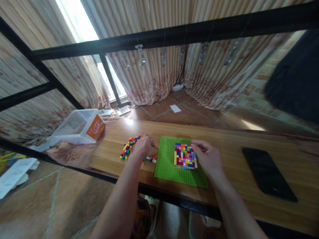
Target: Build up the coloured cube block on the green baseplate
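Observation:
A block of small multicoloured toy bricks (185, 156) stands on a green studded baseplate (165, 161). My right hand (208, 157) is at the block's far right corner, thumb and forefinger pinched together; whatever is between them is too small to make out. Left of the baseplate, my left hand (144, 146) is over a scatter of loose toy bricks (127, 147), its fingers closed and bent downward. Its fingertips are partly hidden, so I cannot see what they hold. More loose bricks (151, 159) lie between that hand and the baseplate.
A black phone (269, 172) lies on the wooden table (229, 142) at the right. Beyond the left end stands a clear plastic bin (77, 124) with an orange label. A black metal bar (174, 35) with hanging clips crosses in front of the curtains (149, 76).

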A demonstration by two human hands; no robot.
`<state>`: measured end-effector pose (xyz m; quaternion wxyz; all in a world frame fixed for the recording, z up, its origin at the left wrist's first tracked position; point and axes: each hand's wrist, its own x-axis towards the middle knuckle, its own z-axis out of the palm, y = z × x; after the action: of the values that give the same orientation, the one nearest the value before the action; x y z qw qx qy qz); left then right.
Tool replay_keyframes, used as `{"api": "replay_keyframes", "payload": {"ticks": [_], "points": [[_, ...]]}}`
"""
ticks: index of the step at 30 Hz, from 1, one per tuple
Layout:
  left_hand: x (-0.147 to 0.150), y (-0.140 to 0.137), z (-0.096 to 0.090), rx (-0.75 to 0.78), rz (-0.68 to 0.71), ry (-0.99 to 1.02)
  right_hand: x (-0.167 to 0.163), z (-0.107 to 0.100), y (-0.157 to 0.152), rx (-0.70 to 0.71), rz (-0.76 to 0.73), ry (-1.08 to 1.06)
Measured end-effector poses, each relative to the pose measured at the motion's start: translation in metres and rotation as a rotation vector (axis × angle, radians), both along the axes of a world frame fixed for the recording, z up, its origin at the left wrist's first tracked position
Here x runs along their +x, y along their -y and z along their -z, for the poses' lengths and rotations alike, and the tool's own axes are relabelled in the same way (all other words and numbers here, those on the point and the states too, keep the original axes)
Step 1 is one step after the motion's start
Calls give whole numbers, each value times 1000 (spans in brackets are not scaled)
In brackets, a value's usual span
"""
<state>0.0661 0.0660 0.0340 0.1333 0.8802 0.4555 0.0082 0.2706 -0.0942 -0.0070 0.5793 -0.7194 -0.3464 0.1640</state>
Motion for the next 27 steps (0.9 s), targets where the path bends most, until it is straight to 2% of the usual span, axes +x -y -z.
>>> {"api": "replay_keyframes", "payload": {"ticks": [10,14,17,19,22,24,27], "points": [[-8,-1,3,15,19,56,-1,-1,0,-2,1,25],[-7,-3,4,38,26,123,-1,-1,0,8,-3,40],[-4,-4,-1,20,25,252,-3,-5,0,38,25,71],[1,-1,-6,-37,61,402,-6,-10,0,76,65,131],[12,13,-9,-202,151,647,-12,-20,1,162,80,218],[21,25,-8,-298,188,777,-17,-25,1,211,28,238],[32,42,-6,-376,260,855,-24,-31,2,227,-94,253]]}}
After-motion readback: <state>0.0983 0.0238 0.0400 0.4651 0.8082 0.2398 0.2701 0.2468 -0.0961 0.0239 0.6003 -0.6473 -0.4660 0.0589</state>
